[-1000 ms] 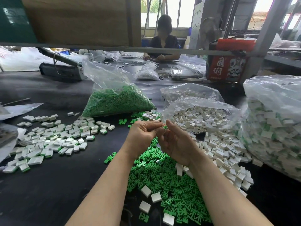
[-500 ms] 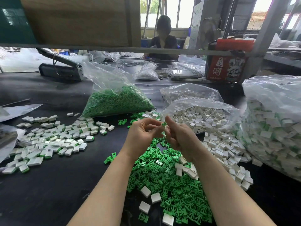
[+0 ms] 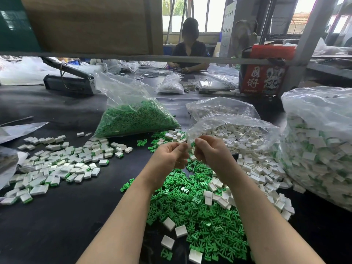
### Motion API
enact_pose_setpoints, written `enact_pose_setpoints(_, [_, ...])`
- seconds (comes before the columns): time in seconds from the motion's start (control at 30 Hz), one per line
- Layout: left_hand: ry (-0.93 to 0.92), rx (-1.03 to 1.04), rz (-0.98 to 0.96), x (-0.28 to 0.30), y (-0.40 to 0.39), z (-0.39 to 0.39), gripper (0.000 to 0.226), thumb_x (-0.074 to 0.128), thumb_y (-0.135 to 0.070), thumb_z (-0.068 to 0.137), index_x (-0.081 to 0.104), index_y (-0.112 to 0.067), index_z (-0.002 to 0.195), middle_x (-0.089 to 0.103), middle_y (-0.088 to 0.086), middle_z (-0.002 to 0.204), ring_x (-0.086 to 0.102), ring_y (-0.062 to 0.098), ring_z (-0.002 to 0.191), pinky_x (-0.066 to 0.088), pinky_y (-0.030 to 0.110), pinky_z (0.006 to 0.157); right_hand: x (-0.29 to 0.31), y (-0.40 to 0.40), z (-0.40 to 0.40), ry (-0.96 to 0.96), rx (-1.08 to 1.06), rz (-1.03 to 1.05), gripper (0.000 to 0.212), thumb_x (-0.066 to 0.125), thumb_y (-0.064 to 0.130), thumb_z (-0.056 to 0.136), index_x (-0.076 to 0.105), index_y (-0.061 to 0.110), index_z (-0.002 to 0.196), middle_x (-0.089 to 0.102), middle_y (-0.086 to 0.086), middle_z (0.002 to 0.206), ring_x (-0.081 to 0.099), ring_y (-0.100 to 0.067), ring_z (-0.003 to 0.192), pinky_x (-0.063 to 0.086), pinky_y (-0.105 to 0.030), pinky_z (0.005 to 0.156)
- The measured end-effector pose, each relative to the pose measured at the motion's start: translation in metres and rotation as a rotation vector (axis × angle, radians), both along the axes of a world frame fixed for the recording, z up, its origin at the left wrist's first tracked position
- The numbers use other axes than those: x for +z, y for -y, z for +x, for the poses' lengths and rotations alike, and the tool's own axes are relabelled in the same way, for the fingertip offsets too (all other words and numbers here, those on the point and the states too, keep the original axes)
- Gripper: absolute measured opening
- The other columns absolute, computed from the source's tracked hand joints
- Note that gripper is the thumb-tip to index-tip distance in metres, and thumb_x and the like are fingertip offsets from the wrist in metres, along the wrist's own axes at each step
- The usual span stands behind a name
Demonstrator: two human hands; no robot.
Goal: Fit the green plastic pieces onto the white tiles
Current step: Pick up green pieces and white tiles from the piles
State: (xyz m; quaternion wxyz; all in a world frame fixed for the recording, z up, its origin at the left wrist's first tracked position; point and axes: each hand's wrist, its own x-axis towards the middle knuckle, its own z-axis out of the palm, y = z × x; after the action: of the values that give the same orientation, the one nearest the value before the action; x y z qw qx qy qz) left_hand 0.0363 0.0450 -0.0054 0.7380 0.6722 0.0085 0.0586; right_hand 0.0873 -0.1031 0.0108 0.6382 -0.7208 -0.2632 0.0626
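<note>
Holding both hands raised together above the table (image 3: 57, 235), the person works at a single pair of parts. The left hand (image 3: 168, 157) has its fingers curled toward the thumb, apparently pinching something small; what it holds is hidden behind the fingers. The right hand (image 3: 211, 153) is likewise curled, and a sliver of green (image 3: 192, 143) shows at its fingertips, so it probably grips a green piece. Whether a white tile sits in the left hand cannot be told.

The two sets of fingertips stand just beside each other, nearly touching, with the green sliver between them. Judged from this, the fitting step is in hand: the parts must meet across that narrow gap, right hand moving leftward toward the left. The long axis of the held piece is not readable.

Supply lies directly below: a heap of loose green pieces (image 3: 200, 216) under both wrists, loose white tiles (image 3: 257, 168) nearer the right hand. Finished tiles (image 3: 57, 168), white with green edges, lie well apart toward the left hand's side.
</note>
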Motion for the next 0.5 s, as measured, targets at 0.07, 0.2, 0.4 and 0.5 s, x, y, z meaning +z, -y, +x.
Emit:
enact_pose_setpoints(0.07, [-0.051,-0.058,0.025,0.0003,0.0019,-0.0015,0.026,0.05,-0.027,0.101,0.064,-0.011,0.086,0.059,0.001,0.068,0.052,0.012,0.059,0.044,0.023,0.057,-0.0001,-0.0014,-0.0006,0.068,-0.013,-0.049,0.034,0.046,0.008,0.101,0.049,0.011,0.067,0.046,0.001,0.055,0.041,-0.001,0.044,0.033,-0.016,0.047])
enact_pose_setpoints(0.2, [-0.009,-0.079,0.083,0.0035,0.0024,-0.0042,0.029,0.042,-0.024,0.104,0.057,-0.016,0.08,0.051,0.0,0.067,0.042,0.01,0.056,0.035,0.02,0.051,0.0,-0.0052,-0.0012,0.185,-0.041,-0.184,0.036,0.043,0.015,0.103,0.047,0.014,0.067,0.046,-0.002,0.059,0.036,-0.006,0.046,0.032,-0.027,0.05])
enact_pose_setpoints(0.4, [0.066,-0.093,0.039,0.0002,0.0041,-0.001,0.021,0.055,-0.024,0.098,0.067,-0.013,0.084,0.047,-0.003,0.06,0.037,0.009,0.052,0.031,0.016,0.048,-0.0019,-0.0046,0.0005,0.213,-0.094,-0.142,0.033,0.043,0.018,0.104,0.047,0.017,0.071,0.045,0.001,0.061,0.038,-0.008,0.052,0.034,-0.029,0.053])
enact_pose_setpoints(0.5, [0.023,-0.038,0.011,-0.0026,0.0011,0.0015,0.021,0.065,-0.027,0.089,0.07,-0.007,0.088,0.059,-0.004,0.061,0.043,0.007,0.05,0.037,0.015,0.048,-0.002,-0.0022,0.0025,0.246,-0.103,-0.14,0.02,0.049,0.015,0.101,0.055,0.013,0.081,0.05,0.002,0.063,0.041,-0.007,0.051,0.036,-0.024,0.049])
